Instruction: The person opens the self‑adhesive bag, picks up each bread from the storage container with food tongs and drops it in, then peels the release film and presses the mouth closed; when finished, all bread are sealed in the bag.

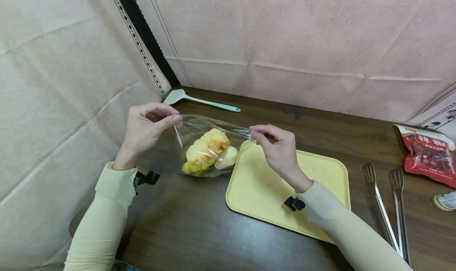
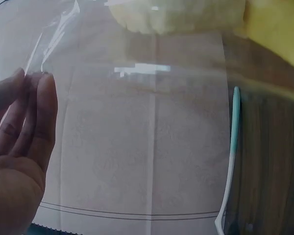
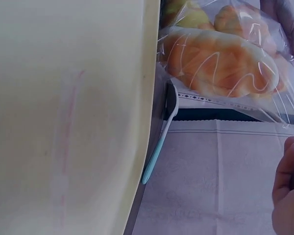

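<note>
A clear plastic bag hangs stretched between both hands, its lower part at the dark table. My left hand pinches the bag's upper left corner between thumb and fingers. At the upper right corner my right hand pinches the film, above the tray's far left corner. Inside lie a golden-yellow bread, a pale rounded piece and a yellow-green piece. Zigzag white lines cross a browned bread in the right wrist view.
Beneath the right forearm lies a pale yellow tray. A light-blue spatula lies behind the bag by the cloth wall. To the right are metal tongs, a red food packet and a small jar.
</note>
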`<state>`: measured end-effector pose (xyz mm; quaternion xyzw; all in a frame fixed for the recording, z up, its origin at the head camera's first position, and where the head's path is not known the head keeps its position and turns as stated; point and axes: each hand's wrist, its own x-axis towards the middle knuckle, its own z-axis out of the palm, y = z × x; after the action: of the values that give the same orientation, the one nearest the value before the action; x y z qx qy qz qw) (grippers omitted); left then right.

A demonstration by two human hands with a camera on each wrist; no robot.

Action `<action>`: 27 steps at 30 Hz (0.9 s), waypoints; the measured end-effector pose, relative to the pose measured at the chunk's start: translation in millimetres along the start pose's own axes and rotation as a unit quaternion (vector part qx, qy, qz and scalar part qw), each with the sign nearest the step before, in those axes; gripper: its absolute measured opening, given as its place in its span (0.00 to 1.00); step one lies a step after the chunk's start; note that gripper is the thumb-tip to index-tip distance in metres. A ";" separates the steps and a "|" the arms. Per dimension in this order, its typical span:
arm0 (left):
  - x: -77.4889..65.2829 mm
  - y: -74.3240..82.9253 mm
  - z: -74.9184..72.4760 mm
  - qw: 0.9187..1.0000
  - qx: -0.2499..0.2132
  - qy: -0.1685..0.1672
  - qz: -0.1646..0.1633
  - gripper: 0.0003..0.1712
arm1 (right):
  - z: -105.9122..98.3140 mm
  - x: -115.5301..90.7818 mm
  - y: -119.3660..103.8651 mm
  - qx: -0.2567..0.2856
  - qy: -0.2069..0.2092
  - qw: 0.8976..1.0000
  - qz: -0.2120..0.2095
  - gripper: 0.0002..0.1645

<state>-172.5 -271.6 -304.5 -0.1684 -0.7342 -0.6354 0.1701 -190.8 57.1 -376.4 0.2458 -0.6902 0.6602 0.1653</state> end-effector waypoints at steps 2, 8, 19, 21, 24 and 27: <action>-0.1 0.1 -2.3 1.000 -0.014 -0.013 0.006 0.09 | -1.0 0.1 2.3 0.007 -0.007 1.000 -0.028 0.08; 0.2 1.0 -9.6 0.997 -0.039 -0.067 0.027 0.07 | -4.0 -0.7 9.8 0.031 -0.027 0.994 -0.102 0.11; 0.0 1.6 -13.9 0.997 0.003 -0.073 0.024 0.12 | -8.8 -2.2 13.8 0.019 -0.029 0.996 -0.077 0.12; -0.6 2.2 -14.2 0.996 0.022 -0.076 0.030 0.12 | -9.3 -2.3 13.6 0.021 -0.029 0.997 -0.070 0.13; -0.5 3.8 -13.1 0.995 0.031 -0.079 0.044 0.13 | -10.5 -2.1 12.7 0.022 -0.030 0.997 -0.069 0.16; -0.6 7.5 -9.2 0.997 0.030 -0.061 0.037 0.11 | -11.0 -1.2 11.6 0.032 -0.032 0.997 -0.065 0.15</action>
<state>-168.2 -279.7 -297.0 -0.2290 -0.7549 -0.5951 0.1533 -197.4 68.3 -385.9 0.3163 -0.6564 0.6616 0.1774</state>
